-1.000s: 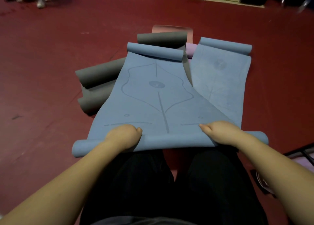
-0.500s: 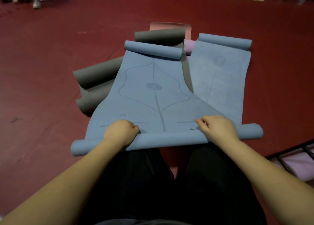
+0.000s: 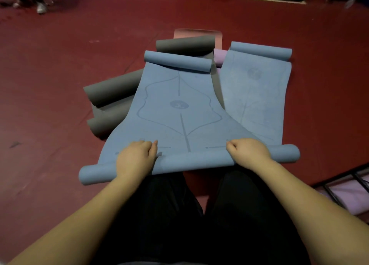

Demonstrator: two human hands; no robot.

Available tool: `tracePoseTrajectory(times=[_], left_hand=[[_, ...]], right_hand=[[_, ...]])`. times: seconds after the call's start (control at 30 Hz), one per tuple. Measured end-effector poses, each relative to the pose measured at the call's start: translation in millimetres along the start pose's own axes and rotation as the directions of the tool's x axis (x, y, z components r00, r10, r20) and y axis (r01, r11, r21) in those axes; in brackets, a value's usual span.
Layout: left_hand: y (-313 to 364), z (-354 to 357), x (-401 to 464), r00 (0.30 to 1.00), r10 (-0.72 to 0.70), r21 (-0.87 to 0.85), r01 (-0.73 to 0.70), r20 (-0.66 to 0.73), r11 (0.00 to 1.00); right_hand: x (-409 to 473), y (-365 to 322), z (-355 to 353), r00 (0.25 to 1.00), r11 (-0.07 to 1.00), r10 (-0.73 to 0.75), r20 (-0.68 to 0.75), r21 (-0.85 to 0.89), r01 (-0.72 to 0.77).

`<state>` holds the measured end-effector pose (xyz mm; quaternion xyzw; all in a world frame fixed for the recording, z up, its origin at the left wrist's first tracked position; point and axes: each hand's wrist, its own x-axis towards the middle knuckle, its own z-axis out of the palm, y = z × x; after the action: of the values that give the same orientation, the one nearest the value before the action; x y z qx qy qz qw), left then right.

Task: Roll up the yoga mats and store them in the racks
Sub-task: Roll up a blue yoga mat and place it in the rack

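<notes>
A blue yoga mat [image 3: 179, 108] with a printed line pattern lies in front of my knees, its near end rolled into a tube and its far end curled. My left hand [image 3: 135, 160] grips the rolled near end left of centre, fingers curled over it. My right hand [image 3: 249, 150] grips the same roll right of centre. A second blue mat [image 3: 257, 88] lies flat to the right, its far end curled. Grey mats [image 3: 111, 90] stick out from under the left side, and another grey roll [image 3: 185, 44] lies behind.
A pink mat [image 3: 197, 33] and a lilac mat [image 3: 219, 57] peek out at the back of the pile. A black metal rack [image 3: 339, 186] holding a lilac mat is at the lower right. Red floor surrounds the pile. A person's feet [image 3: 40, 6] stand far left.
Both hands have moved forward with the near roll, which has grown thicker as more of the blue mat wound onto it.
</notes>
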<state>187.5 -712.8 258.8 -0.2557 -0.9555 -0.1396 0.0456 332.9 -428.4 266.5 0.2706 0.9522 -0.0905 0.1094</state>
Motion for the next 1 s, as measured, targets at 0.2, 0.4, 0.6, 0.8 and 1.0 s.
tracePoseTrajectory(times=[0.2,0.4,0.6,0.8,1.0], left_hand=[[-2.5,16.7,-26.0,0.988,0.151,0.102,-0.147,-0.034,0.984],[-3.3,16.8,3.6,0.994,0.068,0.100,-0.077,0.090,0.992],[4.4,8.8,32.9,0.956,-0.067,0.104,0.039,0.286,0.994],[5.6,-6.3,53.0,0.860,-0.102,0.090,0.066,0.501,0.994],[1.9,-16.6,30.7,0.781,-0.118,0.085,0.083,0.614,0.993]], right_hand=[[32.7,-3.6,-12.6,0.960,1.000,-0.003,0.279,-0.010,0.006],[17.0,1.3,4.4,0.995,0.993,-0.056,-0.083,0.097,0.064],[-10.8,5.5,14.2,0.965,0.993,-0.100,-0.244,0.035,0.112],[4.1,-9.0,-11.2,0.993,0.999,-0.037,-0.115,-0.002,0.037],[-7.8,-9.2,-31.4,0.988,0.997,-0.047,0.149,-0.051,0.055]])
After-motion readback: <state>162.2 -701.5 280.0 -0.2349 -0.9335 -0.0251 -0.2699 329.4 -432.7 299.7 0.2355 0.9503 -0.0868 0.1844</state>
